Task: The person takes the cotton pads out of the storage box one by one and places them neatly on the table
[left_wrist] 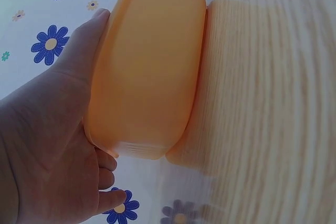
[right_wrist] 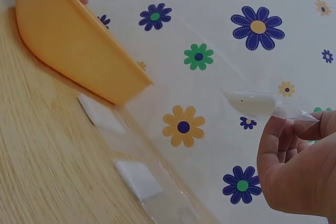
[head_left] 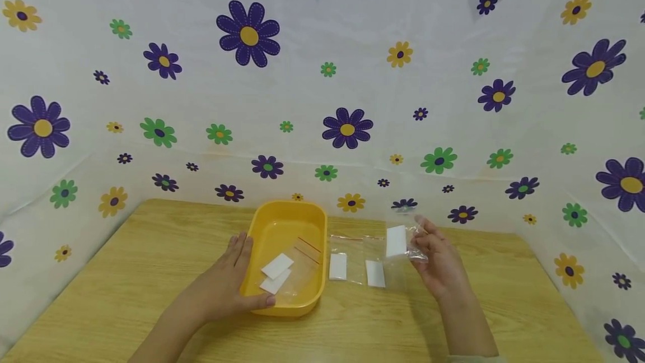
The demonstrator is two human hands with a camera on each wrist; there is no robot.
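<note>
A yellow plastic basin (head_left: 321,290) stands on the table, with white rectangular pieces (head_left: 277,266) and clear bags with red seal lines (head_left: 308,249) inside it. My left hand (head_left: 224,279) holds the basin's near left corner, thumb over the near rim and fingers along the left side. To the basin's right, my right hand (head_left: 439,259) pinches a clear plastic bag (right_wrist: 302,111) by its edge, raised above the table. A white rectangular piece (head_left: 396,241) shows in that bag. Between basin and right hand lie two clear bags (head_left: 354,245), each with a white piece (head_left: 338,266).
The wooden table (head_left: 373,329) reaches back to a white cloth backdrop (head_left: 302,94) printed with purple, yellow and green flowers. The cloth also closes off the left and right sides. The two bags lie close beside the basin's right wall.
</note>
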